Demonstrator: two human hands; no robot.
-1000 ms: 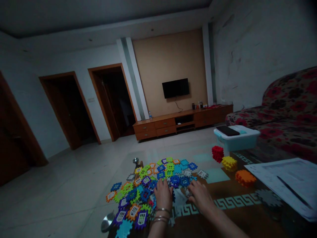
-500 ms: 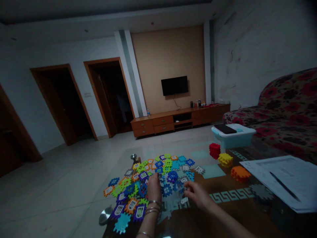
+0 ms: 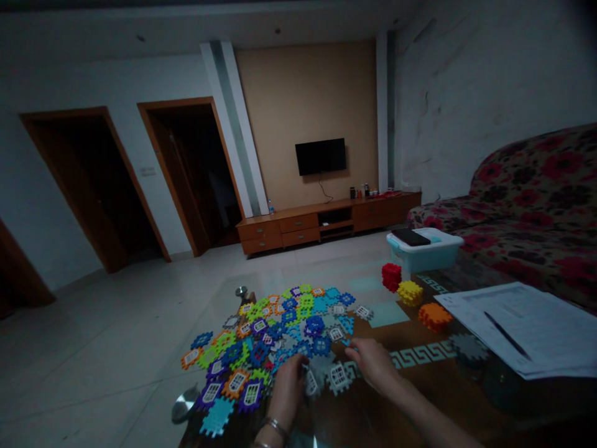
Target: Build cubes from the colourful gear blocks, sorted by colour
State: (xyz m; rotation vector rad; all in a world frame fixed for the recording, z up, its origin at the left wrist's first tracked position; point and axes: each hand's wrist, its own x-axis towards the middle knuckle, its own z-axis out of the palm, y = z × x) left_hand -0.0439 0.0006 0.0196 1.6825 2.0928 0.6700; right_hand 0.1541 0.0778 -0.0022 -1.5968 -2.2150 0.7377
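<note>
A dim room with a black TV point(image 3: 320, 157) on the far wall and a flowery sofa point(image 3: 536, 180) on the right. On the dark, shiny surface point(image 3: 352, 420), a big messy heap of bright tiles point(image 3: 257, 353) with bumpy edges. Left hand point(image 3: 286, 382) at the near side of the heap, fingers point(image 3: 298, 361) bent, right beside some grey tiles point(image 3: 311, 381); hard to tell if gripping one. Right hand point(image 3: 373, 361) farther right, fingers bent too, close to a small blue bit point(image 3: 346, 342); can't tell if pinched or not. Between the hands, a grey window tile point(image 3: 339, 378). Off to the right, a red stack point(image 3: 391, 277), a yellow stack point(image 3: 410, 293), an orange stack point(image 3: 435, 316) and white papers point(image 3: 550, 311) under a dark pen point(image 3: 507, 336).
</note>
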